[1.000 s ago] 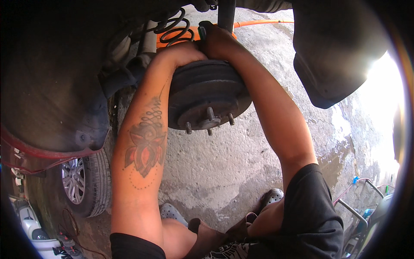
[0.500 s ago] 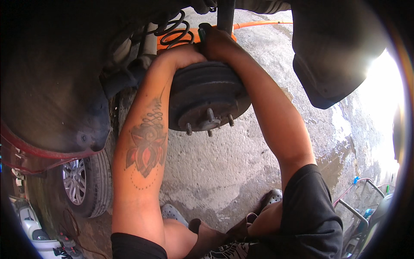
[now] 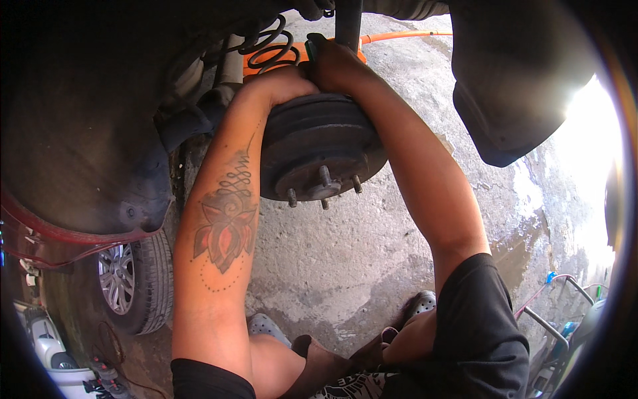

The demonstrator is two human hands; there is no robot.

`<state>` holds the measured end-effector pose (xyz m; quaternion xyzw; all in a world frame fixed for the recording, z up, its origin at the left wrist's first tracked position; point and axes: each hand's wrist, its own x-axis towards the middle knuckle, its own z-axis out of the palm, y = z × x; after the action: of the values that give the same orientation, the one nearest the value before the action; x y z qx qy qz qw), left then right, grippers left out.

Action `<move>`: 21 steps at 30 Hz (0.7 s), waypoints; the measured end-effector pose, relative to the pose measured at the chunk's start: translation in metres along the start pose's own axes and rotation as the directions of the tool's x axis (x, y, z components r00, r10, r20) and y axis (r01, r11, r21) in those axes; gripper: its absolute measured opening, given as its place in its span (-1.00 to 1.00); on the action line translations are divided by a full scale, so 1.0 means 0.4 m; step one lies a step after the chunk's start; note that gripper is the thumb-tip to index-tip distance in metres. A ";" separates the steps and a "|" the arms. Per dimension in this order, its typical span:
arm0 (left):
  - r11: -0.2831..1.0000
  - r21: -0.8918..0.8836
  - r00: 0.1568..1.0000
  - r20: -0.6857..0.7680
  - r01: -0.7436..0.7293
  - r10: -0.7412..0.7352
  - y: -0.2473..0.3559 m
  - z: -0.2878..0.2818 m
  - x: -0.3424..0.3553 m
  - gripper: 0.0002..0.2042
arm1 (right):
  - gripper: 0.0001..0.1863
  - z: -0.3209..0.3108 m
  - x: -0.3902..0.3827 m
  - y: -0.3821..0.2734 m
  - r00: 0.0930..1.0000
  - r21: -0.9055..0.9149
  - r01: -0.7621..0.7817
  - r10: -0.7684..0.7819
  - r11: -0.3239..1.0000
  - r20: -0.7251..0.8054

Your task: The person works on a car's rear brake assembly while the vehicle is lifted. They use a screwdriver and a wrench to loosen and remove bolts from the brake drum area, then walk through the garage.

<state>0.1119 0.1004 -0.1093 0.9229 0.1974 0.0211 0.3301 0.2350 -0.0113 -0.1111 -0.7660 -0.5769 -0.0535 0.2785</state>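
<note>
Both my arms reach round a dark brake drum with wheel studs (image 3: 312, 136) beneath the vehicle's wheel arch. My left hand (image 3: 286, 83) lies over the drum's top back edge, its fingertips hidden behind my right hand. My right hand (image 3: 335, 66) is closed on a small dark and green object (image 3: 312, 48) beside the upright shock absorber (image 3: 347, 20), just right of a black coil spring (image 3: 282, 36). What that object is, I cannot tell.
A dark liner (image 3: 518, 113) hangs at right, a red-edged body panel (image 3: 80, 233) at left. A loose alloy wheel (image 3: 136, 282) is at lower left. An orange object (image 3: 256, 60) and orange hose (image 3: 399, 34) lie behind. Metal tubing (image 3: 545, 326) sits at lower right.
</note>
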 end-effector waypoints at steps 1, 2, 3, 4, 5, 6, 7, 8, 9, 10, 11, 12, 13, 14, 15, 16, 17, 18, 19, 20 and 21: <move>1.000 0.003 1.000 -0.008 0.029 -0.029 0.003 0.001 -0.003 -0.57 | -0.23 0.000 0.002 0.000 1.000 0.025 -0.011 0.011 1.000 0.010; 0.998 0.005 0.998 -0.016 0.058 -0.058 0.006 0.002 -0.005 -0.57 | -0.22 0.000 0.004 0.000 1.000 0.033 -0.017 0.017 0.999 0.020; 0.996 0.006 0.996 -0.025 0.086 -0.086 0.009 0.003 -0.007 -0.56 | -0.21 -0.001 0.005 0.000 0.999 0.040 -0.023 0.022 0.999 0.031; 0.996 -0.023 0.996 -0.017 0.091 -0.091 0.012 0.004 -0.008 -0.56 | -0.21 -0.002 0.005 -0.001 0.999 0.056 -0.035 0.034 0.998 0.030; 0.994 -0.051 0.995 -0.009 0.097 -0.097 0.013 0.005 -0.009 -0.57 | -0.21 -0.003 0.004 -0.001 0.999 0.072 -0.046 0.045 0.996 0.028; 0.991 -0.079 0.995 0.000 0.104 -0.104 0.015 0.005 -0.010 -0.57 | -0.20 -0.004 0.002 -0.002 0.998 0.087 -0.054 0.052 0.995 0.028; 0.993 -0.068 0.995 0.002 0.097 -0.098 0.016 0.005 -0.010 -0.58 | -0.21 -0.005 0.000 -0.003 0.999 0.088 -0.048 0.047 0.995 0.021; 0.994 -0.057 0.996 0.004 0.090 -0.090 0.017 0.004 -0.011 -0.59 | -0.21 -0.006 -0.003 -0.004 0.999 0.086 -0.039 0.038 0.996 0.013; 0.996 -0.047 0.997 0.007 0.081 -0.080 0.018 0.003 -0.013 -0.59 | -0.22 -0.006 -0.006 -0.004 1.000 0.082 -0.030 0.030 0.996 0.005; 0.996 -0.035 0.996 0.001 0.084 -0.084 0.019 0.002 -0.014 -0.60 | -0.25 -0.007 -0.008 -0.004 1.000 0.065 -0.011 0.013 0.998 -0.018; 0.996 -0.024 0.996 -0.005 0.090 -0.090 0.019 0.001 -0.016 -0.61 | -0.28 -0.008 -0.010 -0.004 0.999 0.049 0.008 -0.006 0.999 -0.039; 0.995 -0.011 0.995 -0.010 0.096 -0.096 0.020 0.001 -0.019 -0.61 | -0.31 -0.009 -0.011 -0.004 0.998 0.034 0.027 -0.025 0.999 -0.060; 0.997 -0.034 0.998 -0.008 0.063 -0.063 0.020 0.000 -0.022 -0.61 | -0.31 -0.010 -0.011 -0.004 0.998 0.043 0.027 -0.024 0.999 -0.054; 0.998 -0.056 1.000 -0.006 0.029 -0.030 0.019 0.001 -0.026 -0.61 | -0.31 -0.010 -0.011 -0.004 0.999 0.052 0.026 -0.023 0.998 -0.049; 0.999 -0.053 1.000 -0.001 0.004 -0.004 0.019 0.000 -0.024 -0.60 | -0.31 -0.011 -0.010 -0.004 0.999 0.050 0.023 -0.020 0.999 -0.047; 0.998 -0.050 1.000 0.003 -0.022 0.022 0.016 0.001 -0.025 -0.60 | -0.32 -0.011 -0.010 -0.003 0.999 0.061 0.022 -0.020 0.998 -0.042; 0.999 -0.023 0.999 0.013 -0.039 0.039 0.015 0.002 -0.020 -0.60 | -0.33 -0.012 -0.009 -0.003 0.999 0.062 0.018 -0.016 0.998 -0.040; 0.998 0.004 0.998 0.025 -0.055 0.055 0.011 0.002 -0.015 -0.60 | -0.33 -0.011 -0.009 -0.002 0.999 0.057 0.021 -0.018 0.998 -0.047; 0.999 0.028 0.999 0.010 -0.046 0.046 0.006 0.003 -0.009 -0.60 | -0.34 -0.011 -0.010 -0.002 0.998 0.059 0.031 -0.028 0.998 -0.056; 0.998 0.052 0.999 -0.004 -0.036 0.036 0.000 0.002 -0.003 -0.60 | -0.34 -0.010 -0.011 -0.001 0.996 0.056 0.048 -0.043 0.997 -0.074; 0.997 0.075 0.999 -0.018 -0.025 0.026 -0.008 0.003 0.002 -0.60 | -0.35 -0.008 -0.011 0.000 0.994 0.052 0.064 -0.059 0.997 -0.093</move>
<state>0.1116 0.1022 -0.1120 0.9368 0.1892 0.0266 0.2930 0.2344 -0.0168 -0.1103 -0.7367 -0.5881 -0.0810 0.3237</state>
